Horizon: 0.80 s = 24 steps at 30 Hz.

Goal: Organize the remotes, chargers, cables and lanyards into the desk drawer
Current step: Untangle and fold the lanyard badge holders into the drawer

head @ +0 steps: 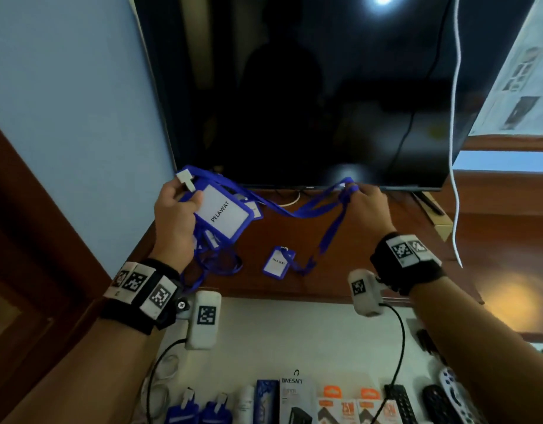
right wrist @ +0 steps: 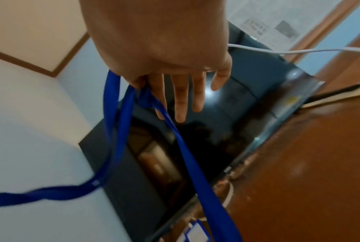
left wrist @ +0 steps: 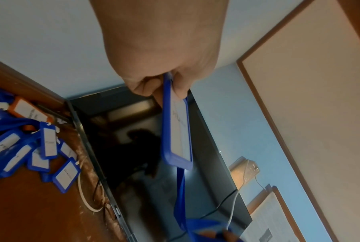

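Observation:
My left hand (head: 184, 206) grips a blue badge holder (head: 222, 212) marked PELAWAT, with a white clip above the knuckles. The left wrist view shows the badge holder (left wrist: 178, 127) edge-on, pinched between thumb and fingers of my left hand (left wrist: 160, 81). Several more blue badges (left wrist: 29, 147) with straps bunch below that hand at the desk's left corner. A blue lanyard strap (head: 294, 214) runs across to my right hand (head: 360, 192), which pinches the strap (right wrist: 191, 155) at thumb and forefinger while the other fingers (right wrist: 180, 98) stay straight. One blue badge (head: 278, 261) lies on the desk.
A black TV (head: 310, 87) stands at the back of the brown desk (head: 371, 255). A white cable (head: 455, 148) hangs at the right. The open white-lined drawer (head: 294, 332) below holds blue badges (head: 199, 408), charger boxes (head: 340, 405) and remotes (head: 438, 399).

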Available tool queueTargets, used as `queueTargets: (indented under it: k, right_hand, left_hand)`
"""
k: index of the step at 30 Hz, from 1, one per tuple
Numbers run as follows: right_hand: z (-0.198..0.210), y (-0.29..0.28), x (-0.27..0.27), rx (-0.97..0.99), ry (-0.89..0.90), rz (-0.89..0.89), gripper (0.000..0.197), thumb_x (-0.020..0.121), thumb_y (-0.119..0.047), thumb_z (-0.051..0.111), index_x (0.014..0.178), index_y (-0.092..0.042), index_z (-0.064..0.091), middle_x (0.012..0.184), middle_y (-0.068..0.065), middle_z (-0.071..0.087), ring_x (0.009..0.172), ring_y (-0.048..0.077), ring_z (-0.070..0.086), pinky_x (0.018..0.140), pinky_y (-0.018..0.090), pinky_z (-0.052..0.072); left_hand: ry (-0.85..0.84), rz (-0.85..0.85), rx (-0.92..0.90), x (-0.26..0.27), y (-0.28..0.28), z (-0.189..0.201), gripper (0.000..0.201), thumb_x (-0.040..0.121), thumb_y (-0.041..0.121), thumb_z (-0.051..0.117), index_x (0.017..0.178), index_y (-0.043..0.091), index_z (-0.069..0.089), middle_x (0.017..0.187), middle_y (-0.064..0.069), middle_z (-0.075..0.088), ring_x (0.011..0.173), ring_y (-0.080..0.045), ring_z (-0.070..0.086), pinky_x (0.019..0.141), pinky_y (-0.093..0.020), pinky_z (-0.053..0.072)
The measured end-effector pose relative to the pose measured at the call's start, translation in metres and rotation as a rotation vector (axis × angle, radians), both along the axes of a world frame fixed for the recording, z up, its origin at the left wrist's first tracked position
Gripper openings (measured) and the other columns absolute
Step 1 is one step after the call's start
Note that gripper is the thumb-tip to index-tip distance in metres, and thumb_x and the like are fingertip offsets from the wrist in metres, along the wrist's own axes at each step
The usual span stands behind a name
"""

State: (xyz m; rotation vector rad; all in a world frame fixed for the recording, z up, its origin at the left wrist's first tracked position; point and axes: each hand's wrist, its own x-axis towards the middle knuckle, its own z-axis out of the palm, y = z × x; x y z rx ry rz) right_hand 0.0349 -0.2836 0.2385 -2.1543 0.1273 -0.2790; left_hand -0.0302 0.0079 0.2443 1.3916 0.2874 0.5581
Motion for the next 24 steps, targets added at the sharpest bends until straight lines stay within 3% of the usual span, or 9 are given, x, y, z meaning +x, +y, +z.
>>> queueTargets:
  k: [6,8,10,12,14,16,19,22,24]
  right_hand:
    - [0.084,0.013,0.027,0.074,-0.168,0.14,0.029,0.082,-0.028,0.043,0.092,-0.021,0.07,0.095,0.01,0.071,0.096,0.028,0.064,0.09,0.04,0.051]
    - [0.102,0.012,0.027,0.15,-0.242,0.172,0.029,0.087,-0.018,0.045,0.097,-0.013,0.072,0.095,0.012,0.071,0.091,0.023,0.063,0.086,0.036,0.05]
    - [0.106,0.011,0.024,0.23,-0.28,0.204,0.029,0.083,-0.011,0.045,0.089,-0.018,0.073,0.085,0.006,0.072,0.08,0.017,0.061,0.078,0.032,0.048]
    - [0.097,0.009,0.019,0.268,-0.255,0.214,0.031,0.07,-0.009,0.048,0.071,-0.028,0.073,0.069,-0.002,0.069,0.074,0.016,0.061,0.07,0.031,0.048]
    - [0.067,0.006,0.022,0.228,-0.157,0.206,0.028,0.063,-0.006,0.053,0.063,-0.029,0.071,0.066,-0.003,0.068,0.077,0.021,0.065,0.071,0.035,0.051]
    - [0.031,0.001,0.023,0.118,-0.05,0.199,0.026,0.072,-0.002,0.061,0.074,-0.027,0.067,0.077,-0.001,0.068,0.086,0.024,0.067,0.074,0.032,0.052]
    - [-0.011,-0.003,0.011,0.086,0.014,0.271,0.031,0.079,-0.001,0.062,0.101,-0.024,0.065,0.093,0.004,0.068,0.089,0.023,0.066,0.076,0.032,0.052]
    - [-0.025,0.006,-0.02,0.19,0.054,0.502,0.044,0.086,0.007,0.054,0.125,-0.013,0.056,0.111,0.003,0.063,0.099,0.017,0.06,0.078,0.022,0.049]
    - [-0.027,0.016,-0.044,0.377,0.104,0.618,0.033,0.094,-0.005,0.054,0.125,-0.016,0.052,0.115,0.001,0.064,0.101,0.015,0.063,0.077,0.019,0.05]
  left_hand:
    - [-0.003,-0.039,0.087,0.005,-0.025,0.009,0.029,0.092,0.003,0.057,0.116,0.019,0.055,0.09,-0.003,0.065,0.071,-0.012,0.063,0.048,-0.018,0.047]
    - [0.01,-0.028,0.087,0.005,-0.033,0.01,0.029,0.091,0.001,0.057,0.113,0.019,0.055,0.088,0.0,0.064,0.066,-0.006,0.062,0.051,-0.018,0.05]
    - [0.021,-0.038,0.095,0.005,-0.039,0.007,0.029,0.09,0.0,0.058,0.113,0.017,0.055,0.093,-0.001,0.065,0.071,-0.008,0.063,0.064,-0.026,0.055]
    - [0.036,-0.05,0.093,0.001,-0.045,0.002,0.029,0.091,0.001,0.058,0.116,0.015,0.056,0.092,0.001,0.065,0.073,-0.01,0.063,0.071,-0.032,0.054]
    - [0.051,-0.073,0.064,-0.003,-0.051,-0.004,0.029,0.091,0.002,0.058,0.117,0.015,0.056,0.09,0.002,0.065,0.071,-0.009,0.064,0.07,-0.031,0.055]
    - [0.066,-0.105,0.044,-0.009,-0.059,-0.008,0.03,0.092,0.002,0.057,0.119,0.015,0.055,0.09,0.0,0.066,0.072,-0.009,0.065,0.066,-0.028,0.055]
    - [0.084,-0.166,0.039,-0.018,-0.071,-0.014,0.033,0.092,0.001,0.056,0.122,0.013,0.055,0.1,-0.006,0.067,0.083,-0.018,0.065,0.076,-0.034,0.054]
    - [0.142,-0.299,0.066,-0.029,-0.083,-0.02,0.033,0.09,0.002,0.058,0.118,0.02,0.059,0.115,-0.013,0.065,0.097,-0.027,0.066,0.088,-0.042,0.052]
    - [0.177,-0.444,0.113,-0.036,-0.09,-0.022,0.034,0.089,0.002,0.059,0.117,0.021,0.059,0.114,-0.014,0.066,0.1,-0.029,0.066,0.09,-0.042,0.053]
